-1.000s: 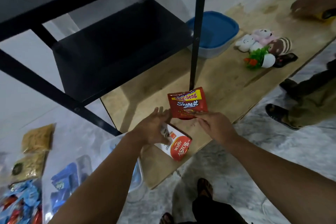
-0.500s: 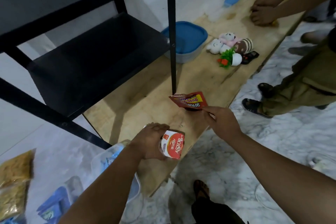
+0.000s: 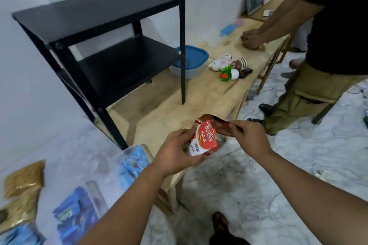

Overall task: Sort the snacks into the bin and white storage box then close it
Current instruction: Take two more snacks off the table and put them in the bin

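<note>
My left hand (image 3: 176, 153) grips a red and white Astor snack box (image 3: 203, 140) above the near end of the low wooden table (image 3: 167, 105). My right hand (image 3: 251, 137) pinches a red Beng-Beng snack packet (image 3: 217, 126) just behind the box, its edge tilted. A clear plastic bin (image 3: 131, 157) holding blue snack packets stands on the floor left of my left arm. A white storage box with a blue lid (image 3: 191, 63) sits on the table behind the black shelf's leg.
A black two-tier shelf (image 3: 111, 45) stands on the table's left part. Small plush toys (image 3: 229, 63) lie beside the white box. Another person (image 3: 318, 45) stands at the right with hands on the table. Loose snack bags (image 3: 22, 189) and blue packets (image 3: 77, 215) lie on the floor.
Both hands have lifted off the table and come together; the Astor box now stands upright in my left hand, with the red packet close behind it. The view has pulled back.
</note>
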